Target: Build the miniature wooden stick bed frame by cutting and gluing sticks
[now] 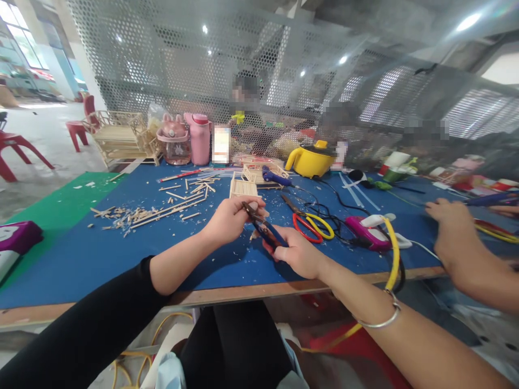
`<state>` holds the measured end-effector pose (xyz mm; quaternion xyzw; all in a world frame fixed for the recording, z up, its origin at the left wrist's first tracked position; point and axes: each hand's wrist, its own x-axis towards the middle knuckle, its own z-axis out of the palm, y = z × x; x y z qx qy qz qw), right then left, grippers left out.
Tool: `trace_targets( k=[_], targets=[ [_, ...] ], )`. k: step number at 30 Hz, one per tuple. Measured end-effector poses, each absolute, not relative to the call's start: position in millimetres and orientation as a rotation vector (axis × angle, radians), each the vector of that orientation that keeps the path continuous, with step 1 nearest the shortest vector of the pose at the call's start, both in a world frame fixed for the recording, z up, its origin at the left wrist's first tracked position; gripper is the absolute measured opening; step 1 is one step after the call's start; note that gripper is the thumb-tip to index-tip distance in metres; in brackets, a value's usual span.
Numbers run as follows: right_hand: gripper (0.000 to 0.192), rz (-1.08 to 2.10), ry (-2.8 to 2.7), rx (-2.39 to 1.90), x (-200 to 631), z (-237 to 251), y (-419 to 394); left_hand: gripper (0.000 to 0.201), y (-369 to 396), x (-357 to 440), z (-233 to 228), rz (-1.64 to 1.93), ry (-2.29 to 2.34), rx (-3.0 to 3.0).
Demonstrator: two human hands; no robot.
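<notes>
At the middle of the frame the right hand (298, 251) grips the blue handles of a pair of pliers (263, 227), its fingers wrapped closed around them so the nose points up and to the left. The left hand (229, 219) meets that nose, fingers pinched shut on something small at the tip; it looks like a short bit of wood, though it is too small to tell for sure. Both hands hover just above the blue counter (81, 254), probably so that trimmings drop onto it.

To the left lies a scatter of thin wooden sticks (170, 208) and chips, and a small slatted wooden panel (243, 187) sits just beyond the hands. Right of the pliers lie scissors (314, 226) with red and yellow loops, near a pink glue gun (367, 232). At the right edge another person's hand (450, 227) reaches over the counter.
</notes>
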<state>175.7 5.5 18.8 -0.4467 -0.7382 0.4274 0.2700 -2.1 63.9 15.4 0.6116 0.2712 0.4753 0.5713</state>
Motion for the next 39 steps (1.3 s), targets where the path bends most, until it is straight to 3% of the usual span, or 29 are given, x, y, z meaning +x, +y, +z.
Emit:
trace_targets(
  k=[6, 9, 13, 25, 33, 39],
  targets=[
    [0.041, 1.101, -1.704, -1.211, 189, 8, 7, 0.028, 85, -19, 3, 0.998, 0.891, 1.841],
    [0.045, 0.934, -1.554, -1.236, 200, -2, 14, 0.017, 90, -30, 0, 0.896, 0.989, 2.191],
    [0.047, 0.954, -1.409, -1.149, 206, -13, 19, 0.013, 90, -29, -2, 0.829, 1.019, 2.323],
    [0.047, 1.016, -1.352, -1.079, 208, -20, 17, 0.028, 98, -45, 12, 0.742, 1.367, 2.332],
    [0.050, 1.006, -1.344, -1.091, 207, -21, 17, 0.017, 99, -58, 16, 0.310, 1.493, 2.373],
    [0.073, 0.641, -1.719, -1.523, 210, 0, 9, 0.008, 92, -50, 15, 0.426, 1.437, 2.316]
  ],
)
